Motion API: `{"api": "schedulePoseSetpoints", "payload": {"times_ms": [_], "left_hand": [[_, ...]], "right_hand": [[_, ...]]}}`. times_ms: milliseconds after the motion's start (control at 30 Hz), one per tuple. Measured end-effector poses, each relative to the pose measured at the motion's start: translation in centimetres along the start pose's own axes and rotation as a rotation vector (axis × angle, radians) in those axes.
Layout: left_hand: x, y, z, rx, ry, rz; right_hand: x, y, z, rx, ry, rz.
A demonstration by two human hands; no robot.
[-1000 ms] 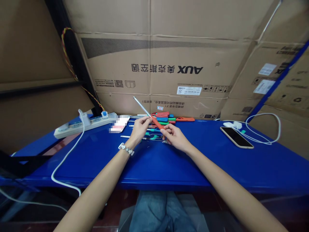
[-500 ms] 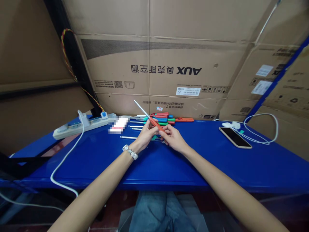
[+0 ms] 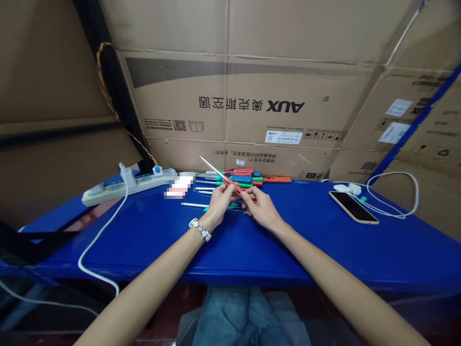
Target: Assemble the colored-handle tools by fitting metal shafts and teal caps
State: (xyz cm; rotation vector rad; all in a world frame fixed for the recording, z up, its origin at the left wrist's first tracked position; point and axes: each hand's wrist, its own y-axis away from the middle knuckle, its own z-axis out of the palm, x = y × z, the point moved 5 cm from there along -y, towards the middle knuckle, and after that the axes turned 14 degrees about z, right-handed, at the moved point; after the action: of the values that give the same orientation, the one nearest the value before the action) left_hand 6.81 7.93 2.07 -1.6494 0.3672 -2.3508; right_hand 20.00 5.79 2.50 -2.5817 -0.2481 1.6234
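Above the blue table [image 3: 306, 245] I hold an orange-handled long-necked lighter [image 3: 213, 168], its metal tube slanting up to the left. My left hand [image 3: 219, 206], with a silver bracelet [image 3: 200, 229] at the wrist, is closed around the front of the handle. My right hand [image 3: 264, 210] pinches the rear end, and the fingers hide much of the handle. Under my hands lie green parts [image 3: 234, 205] with thin wires, partly covered. Just to their left rests a loose metal tube [image 3: 192, 205]. Behind is a pile of similar lighters [image 3: 245, 179] with red, blue, green and orange handles.
A white power strip [image 3: 111, 191] with plugs and cables lies at the left, beside a blurred-out card [image 3: 180, 186]. At the right are a phone [image 3: 353, 207] and a white charger cable [image 3: 416, 192]. Cardboard [image 3: 234, 72] walls the back.
The view has shifted slightly. The lighter's tube tip sits a little lower, and my fingers have moved slightly on the handle. Both hands keep hold of it.
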Motion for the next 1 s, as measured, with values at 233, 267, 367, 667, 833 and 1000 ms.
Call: {"api": "schedulePoseSetpoints", "payload": {"times_ms": [233, 267, 367, 667, 833, 1000], "left_hand": [[0.1, 0.1, 0.1, 0.009, 0.025, -0.027], [0.0, 0.1, 0.0, 0.025, 0.022, -0.041], [-0.1, 0.1, -0.1, 0.060, 0.019, -0.069], [0.0, 0.3, -0.4, 0.089, -0.011, -0.021], [0.3, 0.5, -0.7, 0.101, -0.034, -0.002], [0.6, 0.8, -0.6, 0.061, -0.014, 0.031]], "right_hand": [[0.0, -0.5, -0.6, 0.084, 0.027, 0.008], [0.1, -0.6, -0.5, 0.083, 0.008, 0.009], [0.3, -0.7, -0.5, 0.067, -0.044, 0.001], [0.2, -0.7, -0.3, 0.015, -0.047, -0.039], [0.7, -1.2, 0.4, -0.100, -0.183, 0.035], [0.7, -1.2, 0.3, -0.223, -0.328, 0.195]]}}
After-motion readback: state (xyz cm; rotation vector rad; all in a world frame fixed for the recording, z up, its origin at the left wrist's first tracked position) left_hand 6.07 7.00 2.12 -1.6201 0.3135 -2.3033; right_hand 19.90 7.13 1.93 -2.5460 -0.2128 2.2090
